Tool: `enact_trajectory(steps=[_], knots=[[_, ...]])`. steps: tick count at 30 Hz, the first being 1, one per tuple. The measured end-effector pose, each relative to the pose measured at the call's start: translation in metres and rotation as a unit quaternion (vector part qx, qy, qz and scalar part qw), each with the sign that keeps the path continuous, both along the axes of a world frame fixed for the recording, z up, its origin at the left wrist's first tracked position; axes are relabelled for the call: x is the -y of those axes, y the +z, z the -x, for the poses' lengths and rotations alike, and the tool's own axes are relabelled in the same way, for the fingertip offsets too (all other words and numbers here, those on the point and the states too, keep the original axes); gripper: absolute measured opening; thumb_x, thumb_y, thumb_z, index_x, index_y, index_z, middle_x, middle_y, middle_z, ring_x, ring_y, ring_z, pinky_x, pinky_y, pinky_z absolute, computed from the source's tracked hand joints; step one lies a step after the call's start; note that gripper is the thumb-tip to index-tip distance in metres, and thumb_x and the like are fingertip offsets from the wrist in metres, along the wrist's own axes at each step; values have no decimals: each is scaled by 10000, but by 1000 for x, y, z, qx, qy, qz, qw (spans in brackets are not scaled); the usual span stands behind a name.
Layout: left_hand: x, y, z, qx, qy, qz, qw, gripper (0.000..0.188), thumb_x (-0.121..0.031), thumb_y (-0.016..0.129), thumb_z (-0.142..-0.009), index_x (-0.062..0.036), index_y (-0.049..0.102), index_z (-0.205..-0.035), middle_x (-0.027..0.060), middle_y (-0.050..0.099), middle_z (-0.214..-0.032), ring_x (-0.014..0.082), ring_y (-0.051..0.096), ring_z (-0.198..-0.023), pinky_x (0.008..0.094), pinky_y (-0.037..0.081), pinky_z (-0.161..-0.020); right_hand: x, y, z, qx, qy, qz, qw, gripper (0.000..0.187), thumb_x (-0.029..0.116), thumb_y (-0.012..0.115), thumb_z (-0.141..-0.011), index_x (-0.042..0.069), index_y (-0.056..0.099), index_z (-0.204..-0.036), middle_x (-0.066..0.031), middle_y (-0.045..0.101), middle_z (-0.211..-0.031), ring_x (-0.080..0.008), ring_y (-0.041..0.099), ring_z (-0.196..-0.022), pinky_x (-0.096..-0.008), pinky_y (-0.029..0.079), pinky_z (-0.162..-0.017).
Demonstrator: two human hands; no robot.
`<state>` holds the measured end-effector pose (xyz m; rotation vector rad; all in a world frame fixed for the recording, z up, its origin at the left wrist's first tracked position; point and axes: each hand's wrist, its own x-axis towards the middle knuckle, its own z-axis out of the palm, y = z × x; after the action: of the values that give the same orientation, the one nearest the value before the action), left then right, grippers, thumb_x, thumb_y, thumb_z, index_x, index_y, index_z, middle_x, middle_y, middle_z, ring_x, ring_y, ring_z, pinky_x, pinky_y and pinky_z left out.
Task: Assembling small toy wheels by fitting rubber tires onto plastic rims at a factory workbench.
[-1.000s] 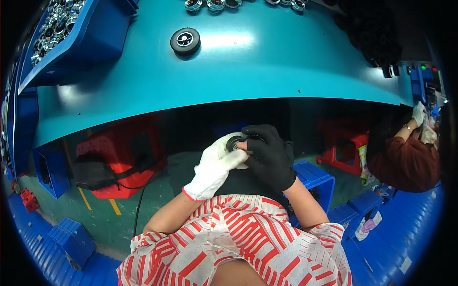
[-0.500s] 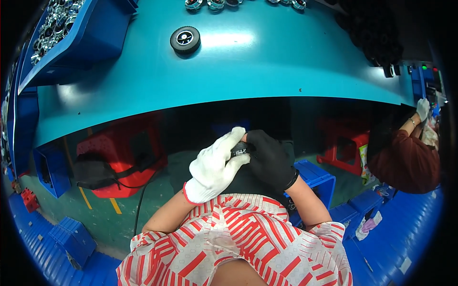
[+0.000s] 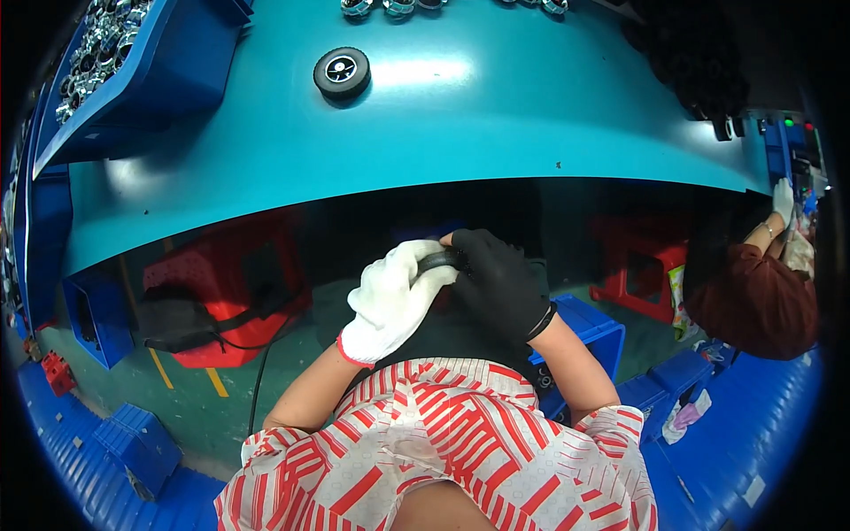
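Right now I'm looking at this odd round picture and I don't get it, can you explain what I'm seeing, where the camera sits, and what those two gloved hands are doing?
The camera sits on a person's head and looks down, and its wide lens bends the straight edges. The forearms coming up from the bottom are that person's own. The left hand wears a white glove and the right hand a black one. Together they close around a small black ring-shaped part, held low in front of the lap, below the table edge. Most of it is hidden, so I cannot tell what it is. Ahead lies a teal table with one small black wheel on it. A blue bin of shiny metal parts stands at the upper left. At the right edge, another person works separately.
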<state>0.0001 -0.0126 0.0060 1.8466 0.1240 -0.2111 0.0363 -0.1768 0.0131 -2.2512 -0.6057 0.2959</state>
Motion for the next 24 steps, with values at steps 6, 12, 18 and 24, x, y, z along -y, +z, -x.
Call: enact_trajectory(steps=[6, 12, 18, 24], knots=[[7, -11, 0, -189, 101, 365, 906, 244, -73, 568, -891, 75, 570, -1085, 69, 640, -853, 104, 605, -755, 231, 500, -684, -6, 8, -1, 27, -2, 41, 999, 369, 140, 664, -756, 81, 569, -1108, -107, 609, -895, -278, 611, -819, -382, 487, -672], [-3, -9, 1, -89, 25, 103, 990, 332, -86, 643, -843, 95, 548, -1105, 104, 671, -867, 117, 625, -728, 235, 510, -692, 0, 6, -6, 58, 82, 102, 990, 389, 150, 668, -750, 89, 573, -1122, -109, 612, -894, -269, 620, -786, -365, 495, -648], [-3, -11, -5, -148, 29, 120, 981, 229, -90, 664, -808, 78, 627, -960, 101, 679, -773, 118, 633, -674, 221, 498, -634, -6, -2, 0, 86, 74, 101, 988, 422, 157, 683, -726, 60, 568, -1119, -116, 613, -887, -264, 628, -774, -367, 498, -636], [-9, -24, -6, -224, 19, 247, 943, 163, -113, 672, -803, 40, 668, -859, 89, 676, -751, 111, 630, -656, 226, 504, -607, -2, -10, 4, 27, 45, 45, 998, 413, 164, 676, -743, 53, 564, -1125, -123, 617, -891, -278, 628, -789, -378, 494, -655]])
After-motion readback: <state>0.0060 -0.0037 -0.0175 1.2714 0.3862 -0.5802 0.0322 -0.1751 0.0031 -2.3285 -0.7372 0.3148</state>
